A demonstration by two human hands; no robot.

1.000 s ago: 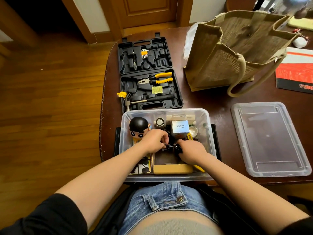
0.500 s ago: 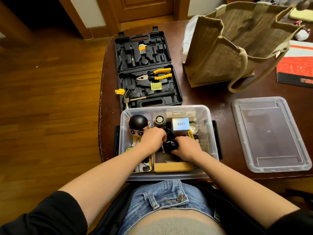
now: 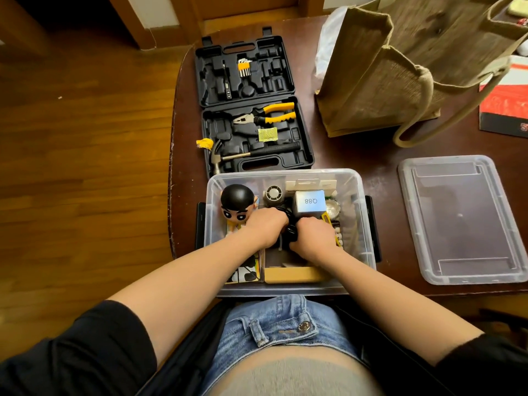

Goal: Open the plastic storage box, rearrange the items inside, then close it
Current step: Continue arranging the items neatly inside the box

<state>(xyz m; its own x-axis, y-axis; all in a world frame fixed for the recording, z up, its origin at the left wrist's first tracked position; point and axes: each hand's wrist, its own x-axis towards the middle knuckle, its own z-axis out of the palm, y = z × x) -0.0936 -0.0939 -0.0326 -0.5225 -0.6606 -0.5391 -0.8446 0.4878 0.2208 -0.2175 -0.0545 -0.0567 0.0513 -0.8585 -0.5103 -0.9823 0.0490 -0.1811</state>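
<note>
Both hands' grip bunches black cord (image 3: pixel 291 230) inside clear, lidless box (image 3: pixel 367 224)

Setting: domestic room, a home. Evidence: warm wood-plank floor (image 3: pixel 80 155); panelled wooden door (image 3: pixel 251 4) with white wall and timber trim; dark, rounded wooden counter (image 3: pixel 357 155) with worn edge. Household clutter on it: open black tool case (image 3: pixel 251 110) with pliers and hammer, jute tote bag (image 3: pixel 400 70), red printed booklet (image 3: pixel 505 110).

Clear box (image 3: pixel 368 224), black-and-yellow pliers (image 3: pixel 265 115)
</note>
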